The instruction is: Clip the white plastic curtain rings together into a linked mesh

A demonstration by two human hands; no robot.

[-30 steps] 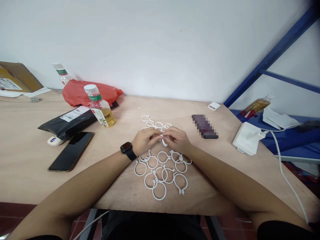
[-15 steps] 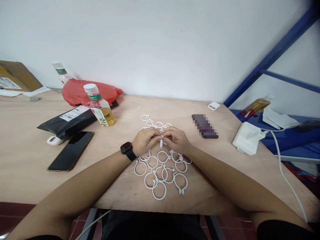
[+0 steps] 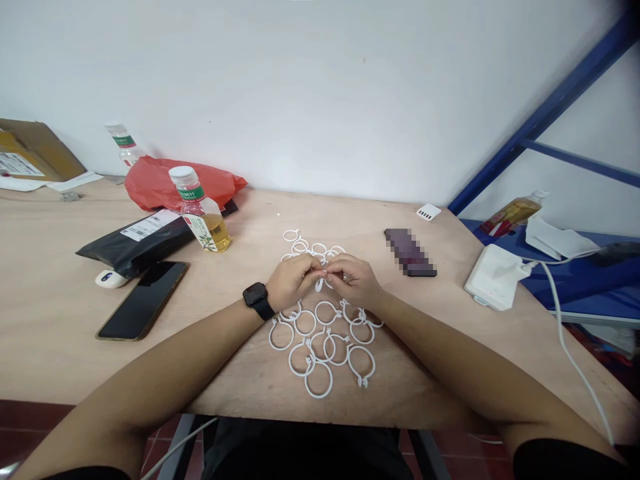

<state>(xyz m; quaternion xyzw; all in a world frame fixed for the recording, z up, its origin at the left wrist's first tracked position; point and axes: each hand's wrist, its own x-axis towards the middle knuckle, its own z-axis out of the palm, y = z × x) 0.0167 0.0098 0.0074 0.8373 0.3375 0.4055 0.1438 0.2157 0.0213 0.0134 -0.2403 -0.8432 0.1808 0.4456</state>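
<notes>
Seen from above, a person's two bare hands meet at the middle of a pale wooden worktop [image 3: 60,333]. The left hand [image 3: 290,283] and the right hand [image 3: 357,280] each close their fingertips on one small white ring [image 3: 320,285]. Both grips are pressed together, pinching it from either side just above the wood. Everything else is placed from that white ring. Nearer the person, a spread of similar laid-out rings [image 3: 320,347] lies flat, many touching or overlapping. Just beyond the white ring sits a loose heap of rings [image 3: 310,248], partly hidden by the fingers. A black watch [image 3: 257,298] is on the left wrist, close to the white ring. Well to its left lies a black phone [image 3: 143,300], screen up. Farther back on that side are a bottle [image 3: 200,210] of yellow liquid, a black parcel [image 3: 130,243] and a red bag [image 3: 160,183]. To the right of the white ring lie a dark flat object [image 3: 410,252], blurred, and a white adapter [image 3: 495,275] with a cable.
</notes>
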